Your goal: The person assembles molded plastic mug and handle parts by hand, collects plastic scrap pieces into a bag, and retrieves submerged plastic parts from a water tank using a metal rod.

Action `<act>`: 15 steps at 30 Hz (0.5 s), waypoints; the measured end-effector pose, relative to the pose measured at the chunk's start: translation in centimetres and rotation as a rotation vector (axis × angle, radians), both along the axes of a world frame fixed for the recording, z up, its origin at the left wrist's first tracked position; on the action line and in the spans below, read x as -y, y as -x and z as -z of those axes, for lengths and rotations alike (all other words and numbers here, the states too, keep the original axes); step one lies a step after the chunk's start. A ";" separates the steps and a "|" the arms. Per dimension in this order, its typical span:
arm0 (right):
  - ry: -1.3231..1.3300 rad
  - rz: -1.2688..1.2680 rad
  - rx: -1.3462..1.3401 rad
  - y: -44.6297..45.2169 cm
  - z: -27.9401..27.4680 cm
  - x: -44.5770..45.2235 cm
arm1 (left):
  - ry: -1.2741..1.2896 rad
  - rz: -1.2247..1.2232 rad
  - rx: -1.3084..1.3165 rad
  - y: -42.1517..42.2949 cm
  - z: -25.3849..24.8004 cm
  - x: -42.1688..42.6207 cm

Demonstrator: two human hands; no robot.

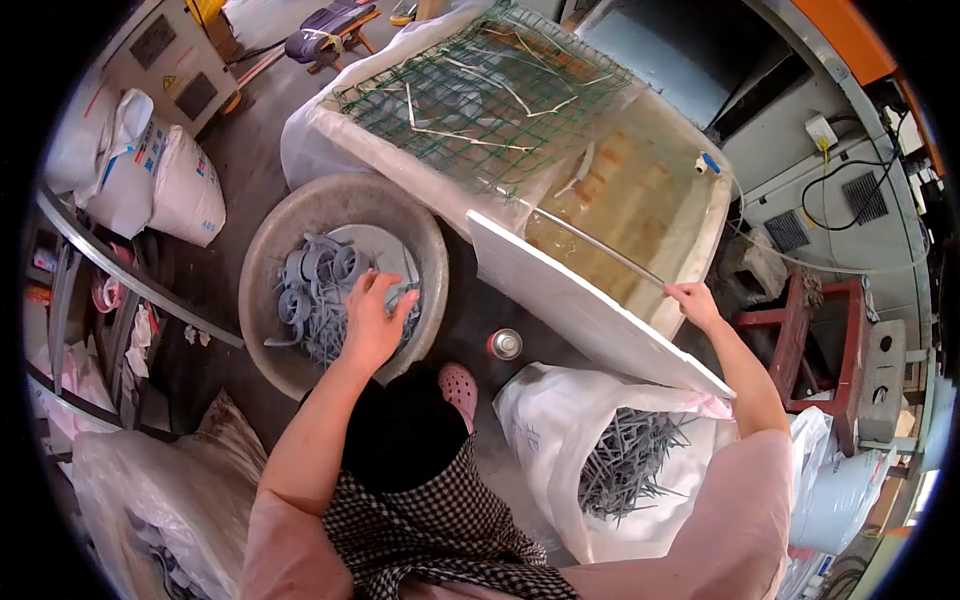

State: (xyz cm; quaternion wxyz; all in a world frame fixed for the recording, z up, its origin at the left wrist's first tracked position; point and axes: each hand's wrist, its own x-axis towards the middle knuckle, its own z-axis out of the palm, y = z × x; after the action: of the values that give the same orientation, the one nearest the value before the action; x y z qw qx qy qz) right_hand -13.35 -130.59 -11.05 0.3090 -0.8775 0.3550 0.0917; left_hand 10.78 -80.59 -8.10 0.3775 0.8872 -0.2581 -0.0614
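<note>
My left hand [373, 318] is over the round basin [262, 240], its fingers apart above a heap of grey plastic parts [318, 275], some of them ring-shaped. My right hand [694, 303] is closed round the end of a thin metal rod [600, 246]. The rod slants over the water in a white tub [705, 215], its far end near the green mesh [480, 100]. A white board [560, 295] leans along the tub's near side.
A can [505, 344] stands on the floor between basin and tub. An open white sack [545, 420] of grey sticks is at the lower right. Full sacks [185, 185] stand at the left behind a metal rail [130, 275]. A red frame [850, 350] is at the right.
</note>
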 end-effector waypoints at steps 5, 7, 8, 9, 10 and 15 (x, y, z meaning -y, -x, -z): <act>0.020 -0.051 -0.013 -5.5 1.0 -0.1 | 0.003 0.001 0.047 0.0 -0.1 0.5; 0.030 -0.056 0.004 -7.0 0.9 -0.9 | 0.007 0.005 0.050 0.1 -0.4 0.7; 0.027 -0.059 0.005 -7.1 0.8 -0.9 | 0.012 0.004 0.026 0.1 -0.6 0.7; 0.021 -0.060 0.017 -7.1 0.7 -1.0 | 0.017 0.003 0.002 0.1 -0.8 0.7; 0.018 -0.061 0.029 -7.1 0.6 -0.9 | 0.017 0.001 0.003 0.1 -0.8 0.7; 0.063 -0.067 -0.001 -2.2 -0.6 1.3 | 0.039 -0.004 0.056 0.1 -0.5 0.2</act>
State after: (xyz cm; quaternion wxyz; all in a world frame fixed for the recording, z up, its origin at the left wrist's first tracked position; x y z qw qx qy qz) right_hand -11.12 -131.87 -10.47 0.2781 -0.8981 0.3282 0.0911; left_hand 10.70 -80.82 -7.57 0.3873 0.8816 -0.2680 -0.0306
